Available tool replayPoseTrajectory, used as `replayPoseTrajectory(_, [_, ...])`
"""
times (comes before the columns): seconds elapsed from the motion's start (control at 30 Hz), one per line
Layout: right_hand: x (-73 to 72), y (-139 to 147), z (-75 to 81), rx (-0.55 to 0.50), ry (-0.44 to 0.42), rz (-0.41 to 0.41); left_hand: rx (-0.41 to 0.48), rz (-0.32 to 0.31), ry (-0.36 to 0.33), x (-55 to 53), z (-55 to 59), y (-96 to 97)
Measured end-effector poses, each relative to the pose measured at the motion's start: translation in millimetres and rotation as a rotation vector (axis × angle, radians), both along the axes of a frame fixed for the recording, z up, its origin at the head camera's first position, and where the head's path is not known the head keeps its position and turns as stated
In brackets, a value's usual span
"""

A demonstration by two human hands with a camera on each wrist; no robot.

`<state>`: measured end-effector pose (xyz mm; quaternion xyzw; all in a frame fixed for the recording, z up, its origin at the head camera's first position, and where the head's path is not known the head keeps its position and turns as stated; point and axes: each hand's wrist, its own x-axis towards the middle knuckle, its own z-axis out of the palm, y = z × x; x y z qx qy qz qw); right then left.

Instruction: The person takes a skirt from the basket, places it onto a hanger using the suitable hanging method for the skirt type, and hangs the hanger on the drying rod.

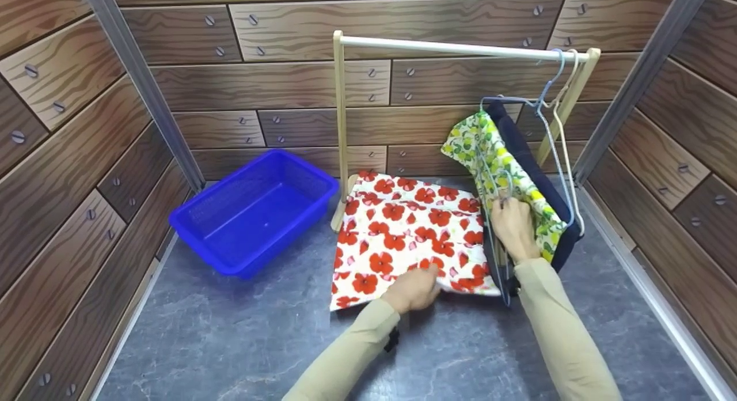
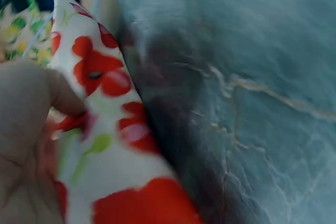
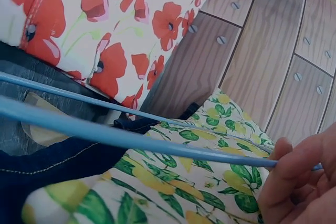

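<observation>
My left hand [image 1: 413, 290] pinches the near edge of a white cloth with red poppies [image 1: 394, 239], thumb on top in the left wrist view. The cloth is spread low in front of me, its near edge lifted off the floor. In my right hand [image 1: 514, 225] is a light blue hanger [image 3: 157, 146], its bar between thumb and fingers in the right wrist view. It hangs down beside the poppy cloth's right edge. Just behind that hand, a lemon-print cloth [image 1: 504, 153] hangs from another blue hanger [image 1: 547, 104] on the rack.
The rack's white rail [image 1: 449, 46] rests on wooden posts. A dark blue garment [image 1: 521, 139] and a cream hanger [image 1: 564, 153] hang at its right end. An empty blue plastic basin [image 1: 230, 268] stands left on the grey marbled floor [image 1: 247, 337]. Wood-patterned walls enclose the space.
</observation>
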<state>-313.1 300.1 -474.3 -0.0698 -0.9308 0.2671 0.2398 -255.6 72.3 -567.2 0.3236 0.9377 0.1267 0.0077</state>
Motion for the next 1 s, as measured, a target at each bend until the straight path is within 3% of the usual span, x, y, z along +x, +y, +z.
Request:
replayPoseTrajectory(0.17, [-8.4,1.6,-0.9,0.024,-0.009,0.036,0.308,0.112,-0.017,-15.8,1.2,-7.1])
replayPoseTrajectory(0.33, [-13.8,3.4,-0.7,0.028,-0.026,0.041,0.571,0.196,0.027,-26.8,0.9,-13.5])
replayPoseTrajectory(0.47, [-15.6,6.2,-0.7,0.031,-0.045,0.042,0.622,0.234,-0.012,-32.5,2.0,-17.0])
replayPoseTrajectory(0.6, [-16.3,7.3,-2.2,0.017,-0.065,0.045,0.562,0.202,-0.094,-34.1,3.3,-18.3])
replayPoseTrajectory(0.73, [-18.0,7.0,-5.6,0.007,-0.051,0.035,0.537,0.214,-0.048,-34.9,3.5,-15.9])
replayPoseTrajectory(0.87, [-21.9,5.1,-9.6,0.001,-0.017,0.046,0.667,0.313,-0.046,-38.2,5.3,-15.6])
replayPoseTrajectory(1.0, [-29.1,7.6,-12.3,0.011,-0.024,0.080,0.861,0.399,-0.111,-43.3,9.2,-20.4])
